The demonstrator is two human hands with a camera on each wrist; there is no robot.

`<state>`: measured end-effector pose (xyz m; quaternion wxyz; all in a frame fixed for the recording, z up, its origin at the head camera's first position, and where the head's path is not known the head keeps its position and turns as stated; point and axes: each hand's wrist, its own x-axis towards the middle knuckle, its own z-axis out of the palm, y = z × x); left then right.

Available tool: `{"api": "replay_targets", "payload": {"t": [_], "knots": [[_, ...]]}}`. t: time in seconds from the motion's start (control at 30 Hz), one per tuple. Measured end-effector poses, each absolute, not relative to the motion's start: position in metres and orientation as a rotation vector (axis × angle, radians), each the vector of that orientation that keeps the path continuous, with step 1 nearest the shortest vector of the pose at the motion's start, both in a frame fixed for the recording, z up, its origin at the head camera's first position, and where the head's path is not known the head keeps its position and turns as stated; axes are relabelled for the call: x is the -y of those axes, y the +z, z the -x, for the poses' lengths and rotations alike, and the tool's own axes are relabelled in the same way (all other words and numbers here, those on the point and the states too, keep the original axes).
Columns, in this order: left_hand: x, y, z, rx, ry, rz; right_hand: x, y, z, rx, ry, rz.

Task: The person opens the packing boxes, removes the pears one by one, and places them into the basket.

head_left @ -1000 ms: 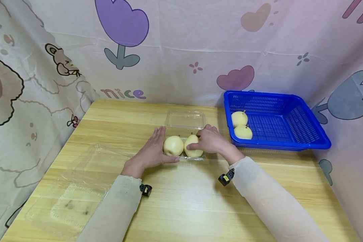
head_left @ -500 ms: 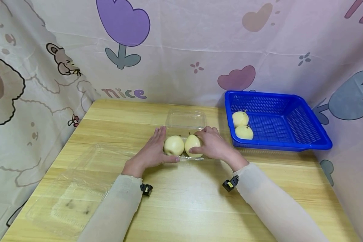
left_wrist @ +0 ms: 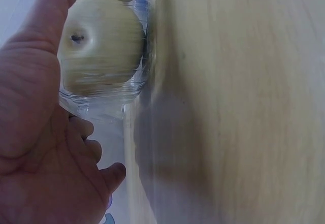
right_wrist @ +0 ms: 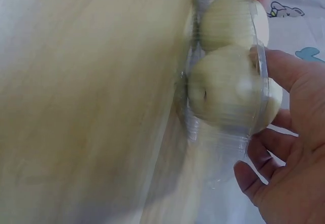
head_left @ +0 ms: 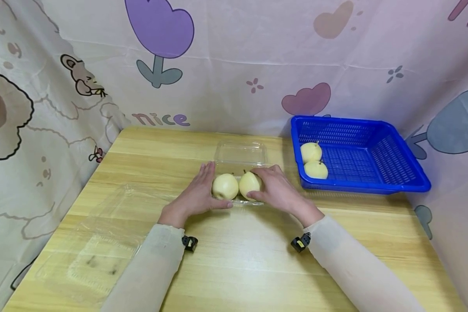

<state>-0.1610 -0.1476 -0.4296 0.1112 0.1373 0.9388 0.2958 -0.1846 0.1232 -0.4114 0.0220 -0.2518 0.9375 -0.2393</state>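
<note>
Two pale yellow pears sit side by side in a clear plastic clamshell box point(head_left: 240, 152), whose lid lies folded back. My left hand point(head_left: 196, 191) rests against the box's left side, fingers straight and thumb stretched along the front, next to the left pear point(head_left: 225, 186). The right pear point(head_left: 248, 185) is gripped by my right hand point(head_left: 281, 189), thumb at the front and fingers round the far side. In the right wrist view, the right thumb lies on that pear point(right_wrist: 223, 89) near the box rim. The left wrist view shows a pear point(left_wrist: 101, 46) behind the clear wall.
A blue plastic basket point(head_left: 374, 187) stands at the back right, with two more pears point(head_left: 315, 170) in its left end. More clear plastic packaging point(head_left: 101, 255) lies on the left of the wooden table point(head_left: 249, 264). A printed curtain point(head_left: 226, 52) hangs behind.
My right hand has shifted slightly, its wrist lower and further right, while its thumb and fingers stay round the right pear. The left hand keeps its place beside the box.
</note>
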Motion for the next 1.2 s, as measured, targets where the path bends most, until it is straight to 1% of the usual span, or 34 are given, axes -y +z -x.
{"api": "replay_targets", "payload": {"t": [0.33,0.53,0.93,1.2], "knots": [[0.146,-0.428,0.162,-2.747,0.873,-0.394,-0.123,-0.409,0.183,-2.898,-0.681,0.847],[0.147,-0.430,0.163,-2.751,0.867,-0.408,-0.122,-0.410,0.185,-2.890,-0.703,0.780],[0.146,-0.428,0.163,-2.760,0.857,-0.405,-0.115,-0.412,0.189,-2.954,-0.566,0.708],[0.145,-0.428,0.163,-2.756,0.854,-0.399,-0.111,-0.414,0.191,-3.013,-0.505,0.711]]}}
